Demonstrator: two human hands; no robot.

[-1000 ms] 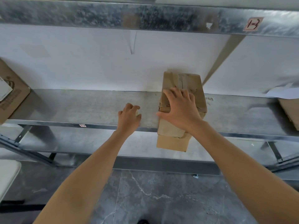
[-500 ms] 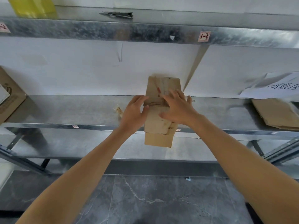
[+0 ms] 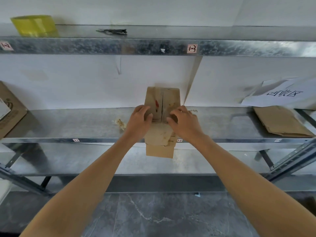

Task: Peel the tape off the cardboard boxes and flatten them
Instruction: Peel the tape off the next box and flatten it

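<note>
1. Head view: a small cardboard box (image 3: 162, 108) lies on the middle metal shelf (image 3: 68, 127), its near end hanging over the front edge. A split runs down the middle of its top between 2 flaps.
2. The left hand (image 3: 139, 120) curls over the left flap beside the split; the right hand (image 3: 183, 122) curls over the right flap. Both are pressed on the cardboard with fingers bent, but whether either pinches tape I cannot tell.
3. The step looks like opening the top seam. To do it well, hook fingertips into the split and pull the flaps apart evenly, keeping the box weighted on the shelf so the overhanging end does not tip off.
4. Flattened cardboard (image 3: 282, 122) lies to the right on the same shelf, a likely place for this box afterwards.
</note>
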